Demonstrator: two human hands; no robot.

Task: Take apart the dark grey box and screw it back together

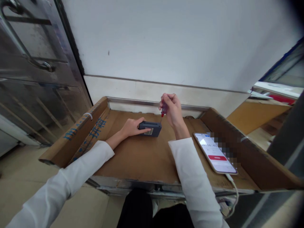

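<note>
A small dark grey box-shaped device (pixel 151 128) with vent slots along its top lies on the cardboard-lined work surface (pixel 142 158). My left hand (pixel 133 127) rests against its left side, fingers laid over it and holding it steady. My right hand (pixel 171 109) is closed around the red handle of a small screwdriver (pixel 163 110), held upright. The screwdriver's tip points down at the device's right end. Both arms wear white sleeves.
A smartphone (pixel 215 153) with a lit screen lies at the right on the cardboard, with a white cable (pixel 234 190) running off the near edge. Raised cardboard flaps (pixel 78 129) border both sides. A white wall stands behind and a metal door (pixel 35 63) at the left.
</note>
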